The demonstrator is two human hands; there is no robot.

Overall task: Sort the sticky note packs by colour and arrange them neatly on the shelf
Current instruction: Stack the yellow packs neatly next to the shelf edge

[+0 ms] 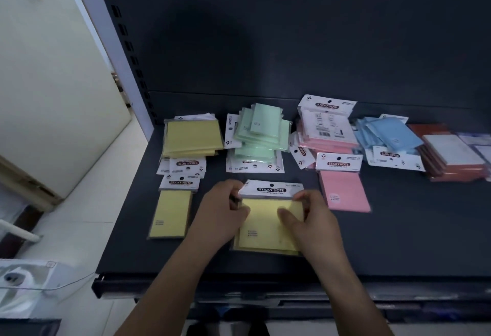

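Yellow packs (265, 226), a small stack with a white "STICKY NOTE" header card on top, lie flat near the front of the dark shelf (398, 242), held between both hands. The left hand (220, 216) grips the stack's left edge, fingers curled up by the header. The right hand (310, 221) grips the right edge, thumb pressed on the yellow face and fingers curled at the header's corner.

Just left of the left hand lies a single yellow pack (171, 213), and beyond that a yellow pile (192, 138) nearer the back panel. Straight beyond the grip sits a loose green pile (261, 131). Just right of the right hand lies a single pink pack (344, 189), with a pink pile (326, 128) behind it. Farther right come a blue pile (390, 134) and then a red stack (451, 155). Well to the left of the hands, off the shelf, stands a cream door (53, 83).
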